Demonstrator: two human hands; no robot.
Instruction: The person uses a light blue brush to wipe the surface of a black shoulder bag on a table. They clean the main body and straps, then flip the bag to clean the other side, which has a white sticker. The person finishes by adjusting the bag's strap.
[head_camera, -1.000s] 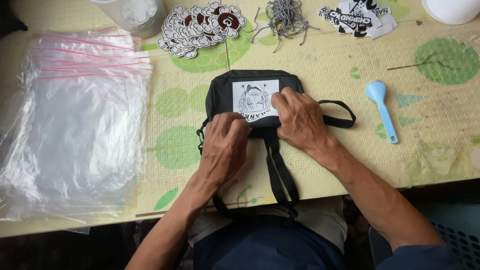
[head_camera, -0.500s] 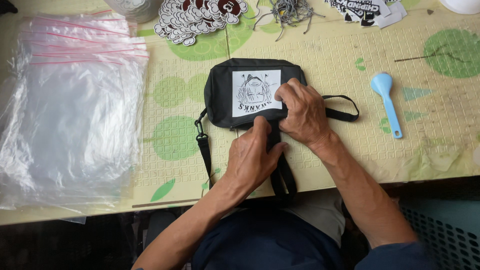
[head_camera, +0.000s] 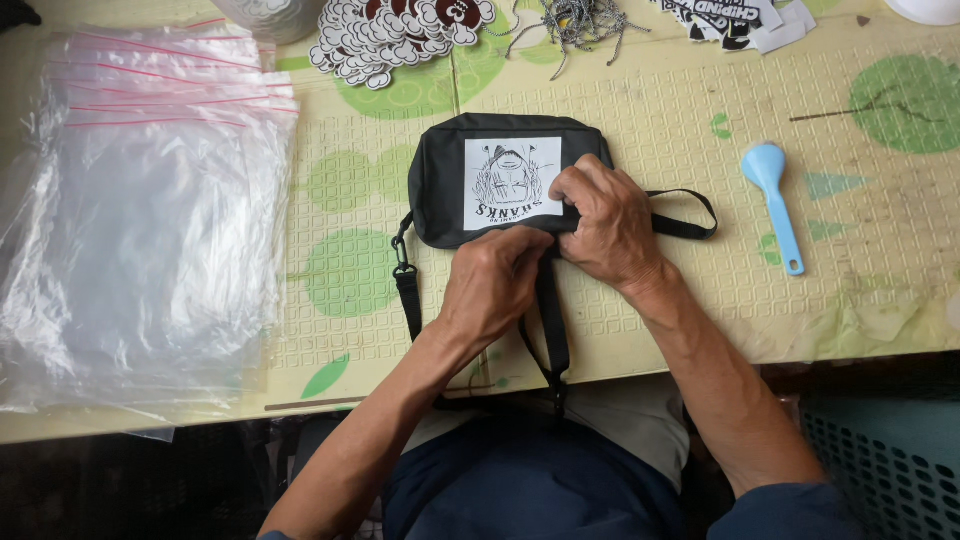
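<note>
1. One small black fabric pouch bag lies flat near the middle of the table, toward its near edge. It is rectangular with rounded corners, of a matte woven cloth.
2. One white rectangular printed patch with a black line drawing sits on the bag's face.
3. One black webbing strap runs from the bag over the near edge of the table; a metal clip joins it at the bag's left corner. A second strap loop lies flat to the right of the bag.
4. Left hand: fingers curled tight at the bag's lower edge, pinching the strap or seam there; the exact hold is hidden by the knuckles.
5. Right hand: fingers bent and closed on the bag's lower right corner, pressing it down, touching the left hand.
6. One light blue plastic scoop, smooth, with a rounded bowl and a narrow handle, lies well apart toward the right edge.
7. One stack of clear plastic zip bags with red seal lines, glossy and wrinkled, covers the left end of the table; count not discernible.
8. One heap of die-cut stickers lies at the far edge, with a bundle of grey ball chains beside it; counts not discernible.
9. The table covering is pale yellow, embossed with small squares and printed with green circles.
</note>
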